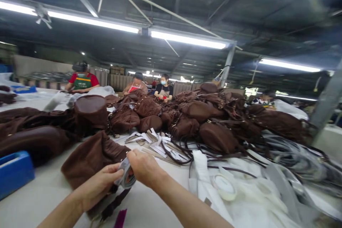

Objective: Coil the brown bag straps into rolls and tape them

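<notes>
A brown drawstring-style bag (85, 160) lies tilted on the pale table in front of me. Just at its right end, a looped band of grey plastic wrap (125, 175) is between my hands. My left hand (105, 181) pinches the wrap's left side between thumb and fingers. Fingers curled, my right hand (144, 166) grips the upper right side of the wrap, close to the bag's gathered top. What lies inside the wrap is mostly hidden. Below hangs a dark brown strap (114, 205), with a purple strip (120, 218) near it.
Many brown bags (197, 110) are heaped across the table's far side. Paper strips (152, 142) and dark straps lie before them. At left stands a blue tape dispenser (16, 172); at right, a tape roll (224, 187) rests on white wrapping. Several co-workers sit beyond.
</notes>
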Available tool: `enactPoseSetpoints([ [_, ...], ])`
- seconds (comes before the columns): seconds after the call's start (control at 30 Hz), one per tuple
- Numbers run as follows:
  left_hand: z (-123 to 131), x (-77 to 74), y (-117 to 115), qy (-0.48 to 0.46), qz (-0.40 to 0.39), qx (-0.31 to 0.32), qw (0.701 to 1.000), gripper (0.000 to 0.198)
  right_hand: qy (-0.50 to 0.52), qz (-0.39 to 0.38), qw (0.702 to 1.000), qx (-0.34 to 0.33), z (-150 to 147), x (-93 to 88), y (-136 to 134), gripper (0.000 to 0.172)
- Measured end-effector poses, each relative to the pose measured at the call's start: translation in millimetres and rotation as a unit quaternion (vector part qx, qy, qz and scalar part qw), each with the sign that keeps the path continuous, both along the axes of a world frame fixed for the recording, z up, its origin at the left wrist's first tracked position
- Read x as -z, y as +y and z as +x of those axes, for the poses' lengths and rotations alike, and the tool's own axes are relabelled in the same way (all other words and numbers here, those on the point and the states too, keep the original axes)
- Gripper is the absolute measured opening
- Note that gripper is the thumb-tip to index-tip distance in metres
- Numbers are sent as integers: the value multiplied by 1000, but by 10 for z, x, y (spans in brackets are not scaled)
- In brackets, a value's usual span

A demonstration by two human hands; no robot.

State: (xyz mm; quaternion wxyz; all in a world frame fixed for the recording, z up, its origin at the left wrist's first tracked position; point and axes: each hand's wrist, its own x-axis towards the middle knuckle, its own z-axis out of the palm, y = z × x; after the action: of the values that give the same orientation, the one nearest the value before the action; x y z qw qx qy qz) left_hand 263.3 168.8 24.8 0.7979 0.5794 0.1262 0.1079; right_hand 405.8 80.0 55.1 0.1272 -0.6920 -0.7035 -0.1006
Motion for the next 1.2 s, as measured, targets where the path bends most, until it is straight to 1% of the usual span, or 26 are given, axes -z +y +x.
enactPoseSetpoints([
  [0.07,100,53,16,-24,-3,-27,999,33,21,-9,1000,-20,156,-48,-25,26],
  [0.13,195,34,59,-40,-7,-66,997,33,67,-10,997,-34,428,-157,-126,40],
  [0.17,239,4,93,-49,-13,-92,994,33,111,-6,994,-22,606,-226,-212,47],
  [0.2,283,-29,133,-60,-20,-122,990,32,135,0,991,6,802,-296,-324,44],
  [0.27,371,-77,221,-82,-37,-181,979,27,153,4,986,70,1204,-416,-623,24],
  [0.33,462,-68,293,-92,-52,-219,970,22,162,-13,979,126,1530,-474,-984,18],
  [0.4,543,-10,329,-84,-61,-220,970,22,180,-45,969,165,1712,-450,-1328,18],
  [0.47,600,60,335,-79,-60,-207,973,24,203,-78,958,187,1757,-350,-1567,18],
  [0.5,618,91,333,-80,-60,-203,974,25,210,-91,954,194,1745,-282,-1634,18],
  [0.57,636,139,331,-90,-59,-207,972,27,211,-107,951,198,1690,-142,-1664,17],
  [0.67,628,201,341,-99,-58,-221,968,31,191,-125,957,177,1609,-9,-1537,20],
  [0.77,613,262,348,-102,-61,-214,969,38,172,-132,964,152,1561,23,-1305,23],
  [0.83,614,289,345,-108,-63,-214,969,40,162,-136,968,136,1523,46,-1091,23],
  [0.93,625,306,332,-119,-62,-224,965,41,138,-144,973,114,1425,151,-650,22],
  [1.0,627,317,322,-122,-63,-221,966,42,110,-139,976,124,1353,256,-299,19],
  [1.07,621,337,315,-123,-61,-213,967,43,78,-133,975,158,1300,364,43,15],
  [1.13,613,367,312,-120,-57,-208,969,42,50,-133,970,196,1280,459,327,18],
  [1.2,610,395,316,-115,-59,-204,970,41,27,-138,964,226,1295,541,520,24],
])
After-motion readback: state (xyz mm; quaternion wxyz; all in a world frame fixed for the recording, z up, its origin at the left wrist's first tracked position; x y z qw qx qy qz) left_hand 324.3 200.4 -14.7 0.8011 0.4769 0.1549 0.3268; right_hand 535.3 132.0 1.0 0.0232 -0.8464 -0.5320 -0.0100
